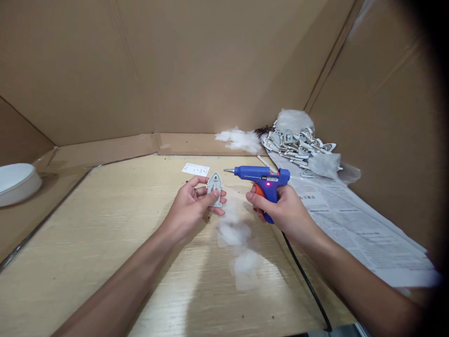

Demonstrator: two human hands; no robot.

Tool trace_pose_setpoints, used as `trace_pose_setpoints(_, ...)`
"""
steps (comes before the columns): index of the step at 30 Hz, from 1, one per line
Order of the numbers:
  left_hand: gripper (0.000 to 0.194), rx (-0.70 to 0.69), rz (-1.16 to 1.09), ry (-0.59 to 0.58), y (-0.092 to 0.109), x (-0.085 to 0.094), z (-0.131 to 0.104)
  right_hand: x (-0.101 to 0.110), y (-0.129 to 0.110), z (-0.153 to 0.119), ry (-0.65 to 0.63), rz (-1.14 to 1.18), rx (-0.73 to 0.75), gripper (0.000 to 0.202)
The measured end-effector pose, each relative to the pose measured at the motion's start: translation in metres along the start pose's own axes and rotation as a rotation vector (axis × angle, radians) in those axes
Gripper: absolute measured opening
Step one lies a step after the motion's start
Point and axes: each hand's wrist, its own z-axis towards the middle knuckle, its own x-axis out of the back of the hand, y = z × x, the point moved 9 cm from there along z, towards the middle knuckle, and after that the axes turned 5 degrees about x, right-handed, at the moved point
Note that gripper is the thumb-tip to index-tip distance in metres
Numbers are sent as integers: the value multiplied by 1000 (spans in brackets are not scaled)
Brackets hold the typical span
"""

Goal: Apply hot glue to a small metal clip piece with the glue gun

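Near the middle of the table, my left hand (196, 201) is closed on a small white arch-shaped ornament (215, 183), its pointed end up and my thumb across its lower part. My right hand (277, 206) grips a blue hot glue gun (254, 173) with an orange trigger and a lit red light. The gun's metal nozzle points left, a little to the right of the ornament and apart from it. Below and between my hands, thin white see-through pieces (234, 233) lie on the table (122, 234).
At the back right, a heap of similar ornaments (298, 145) lies on plastic and printed newspaper (351, 224). White fluffy pieces (240, 139) sit beside it. A small white card (195, 169) lies behind my left hand. A white round container (19, 183) stands far left. Cardboard walls (210, 70) surround the table.
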Motion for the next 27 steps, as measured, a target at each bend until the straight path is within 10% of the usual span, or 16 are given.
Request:
trace_pose_setpoints(12,34,8,36,39,-5,5,4,-1,3,2,-9,2,-8,37)
trace_pose_setpoints(19,26,-223,613,236,10,27,6,-2,-2,1,-25,-1,23,35)
trace_pose_setpoints(27,29,-135,936,444,8,51,9,-20,-1,-4,-214,134,-3,43)
